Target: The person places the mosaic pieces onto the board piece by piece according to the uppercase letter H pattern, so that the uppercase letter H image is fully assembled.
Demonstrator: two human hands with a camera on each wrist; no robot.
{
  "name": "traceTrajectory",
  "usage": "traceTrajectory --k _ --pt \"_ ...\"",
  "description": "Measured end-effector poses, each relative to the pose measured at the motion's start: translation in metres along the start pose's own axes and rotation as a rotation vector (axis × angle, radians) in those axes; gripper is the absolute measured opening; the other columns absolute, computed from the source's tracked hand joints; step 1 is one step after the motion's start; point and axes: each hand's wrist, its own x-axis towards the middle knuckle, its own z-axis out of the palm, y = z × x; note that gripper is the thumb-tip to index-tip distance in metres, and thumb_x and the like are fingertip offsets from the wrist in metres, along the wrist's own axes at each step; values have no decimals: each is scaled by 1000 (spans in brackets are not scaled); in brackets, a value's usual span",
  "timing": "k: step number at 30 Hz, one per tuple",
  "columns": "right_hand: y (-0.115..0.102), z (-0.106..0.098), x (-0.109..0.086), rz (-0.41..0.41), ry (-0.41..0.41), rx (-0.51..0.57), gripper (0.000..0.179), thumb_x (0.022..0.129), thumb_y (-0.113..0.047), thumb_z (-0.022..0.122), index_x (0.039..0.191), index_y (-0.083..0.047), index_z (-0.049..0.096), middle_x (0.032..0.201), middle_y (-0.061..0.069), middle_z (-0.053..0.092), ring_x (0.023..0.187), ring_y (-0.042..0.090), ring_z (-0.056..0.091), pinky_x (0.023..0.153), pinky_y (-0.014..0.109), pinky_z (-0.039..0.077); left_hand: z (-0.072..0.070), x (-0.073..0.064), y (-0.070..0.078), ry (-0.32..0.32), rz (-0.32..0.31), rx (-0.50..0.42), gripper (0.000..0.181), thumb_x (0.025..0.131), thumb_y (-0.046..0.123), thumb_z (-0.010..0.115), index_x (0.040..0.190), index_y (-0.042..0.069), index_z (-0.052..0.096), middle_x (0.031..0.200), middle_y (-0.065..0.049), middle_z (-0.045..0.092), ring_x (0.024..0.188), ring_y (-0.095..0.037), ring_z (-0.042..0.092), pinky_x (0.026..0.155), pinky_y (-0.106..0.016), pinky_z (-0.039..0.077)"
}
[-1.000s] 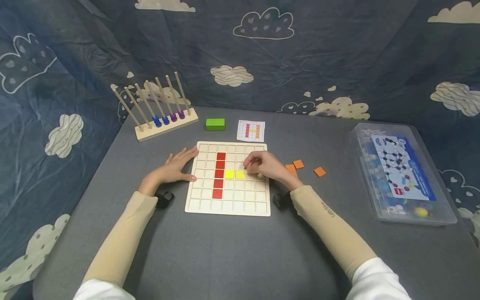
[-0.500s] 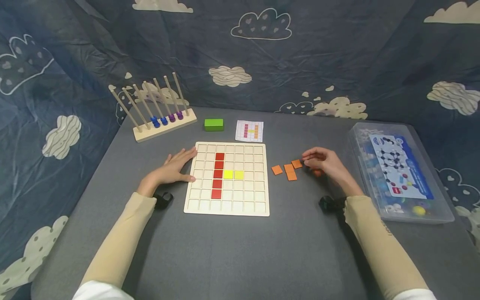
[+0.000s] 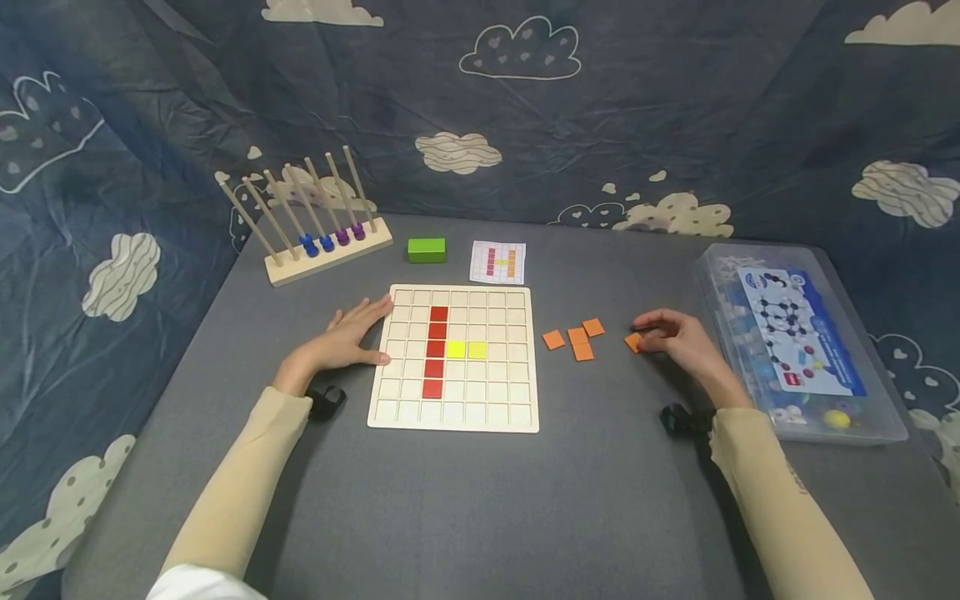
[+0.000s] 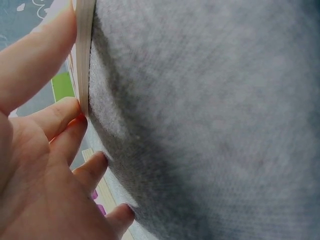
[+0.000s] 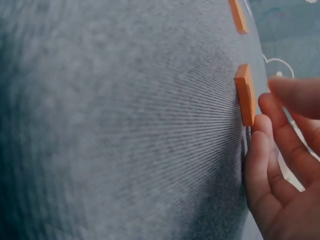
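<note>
"Left hand, report?"
"On my head feed it lies spread, touching the wooden grid board at centre frame."
"Right hand?"
"Right of centre, fingers loosely bent beside a lone orange square tile; contact I cannot confirm."
"Remaining orange tiles?"
"Four, between that tile and the board."

Card and block lie behind the board, loose tiles right of it, the box farther right.
</note>
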Motion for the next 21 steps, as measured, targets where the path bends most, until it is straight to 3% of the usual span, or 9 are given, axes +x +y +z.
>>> traceTrajectory --k 7,15,21 --pt "-1 5 1 -29 16 -137 32 85 8 62 117 6 59 113 24 56 91 28 52 67 23 44 0 -1 1 5 4 -8 95 86 35 71 153 4 13 158 -18 7 143 -38 -5 107 -61 -10" --pt "-3 5 0 -39 14 -142 22 86 5 62 108 7 60 98 18 58 80 21 50 64 25 42 0 1 -1 6 1 -1 94 86 36 71 153 4 14 159 -16 6 143 -38 -4 107 -61 -9" --pt "-15 9 3 -27 -65 -24 25 94 -6 58 115 7 57 103 18 59 81 12 55 70 26 48 0 0 -2 5 2 4 94 85 36 71 153 4 14 159 -16 6 143 -38 -4 107 -61 -9"
